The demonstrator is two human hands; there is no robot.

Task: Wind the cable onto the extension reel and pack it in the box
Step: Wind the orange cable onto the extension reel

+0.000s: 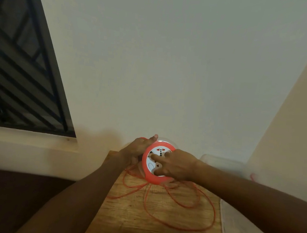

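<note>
A pale wall (171, 62) fills most of what I see, with a dark window (20, 69) and its slanted bars off to my left above a light sill (27, 139). Below that, a wooden table (140, 222) runs away from me toward the wall. Along its right edge lies a clear plastic box (239, 231), partly hidden behind my right forearm; further back on the right is another clear shape, too blurred for me to tell what it is.

The orange cable (191, 228) lies loose on the table in several wide loops, spreading in front of and beside the reel and reaching close to the box. Most of it is off the reel.

I hold the extension reel (153, 178) up over the far end of the table, tilted so its white socket face (156, 156) looks back at me, ringed by its orange rim. It is outside the box, well to the left of it.

My left hand (137, 150) is clamped around the left edge of the reel, thumb lying along the top of the rim and fingers wrapped behind. My right hand (176, 166) rests on the socket face from the right, fingers spread and pressed onto the white part, one fingertip pointing toward the middle; it grips nothing, only presses flat.
</note>
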